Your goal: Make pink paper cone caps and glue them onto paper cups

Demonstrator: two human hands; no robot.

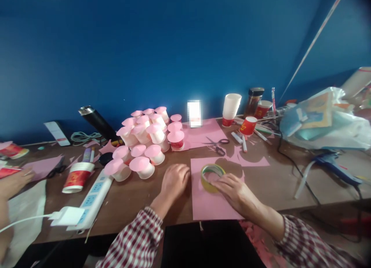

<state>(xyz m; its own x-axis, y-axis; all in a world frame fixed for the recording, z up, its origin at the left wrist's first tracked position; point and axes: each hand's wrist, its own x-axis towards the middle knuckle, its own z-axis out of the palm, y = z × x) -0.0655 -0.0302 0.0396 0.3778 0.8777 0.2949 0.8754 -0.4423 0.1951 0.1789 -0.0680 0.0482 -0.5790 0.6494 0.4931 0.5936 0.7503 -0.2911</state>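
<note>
A roll of tape [206,185] with a yellow-green rim lies flat on a square pink sheet of paper [214,208]. My right hand [236,190] grips the roll at its right side, thumb and fingers closed around the ring. Just left of the sheet, my left hand [175,180] rests on the table with its fingers curled in, and nothing shows in it. Behind the sheet lie scissors [217,144] with dark handles, next to a cut pink paper scrap [252,160].
Several paper cups with pink cone tops [142,165] crowd the left middle. A power strip [97,194] and a red cup [77,178] stand nearer me. At right are a blue glue gun [337,167] and a plastic bag [321,123]. Another person's hand [17,181] is at far left.
</note>
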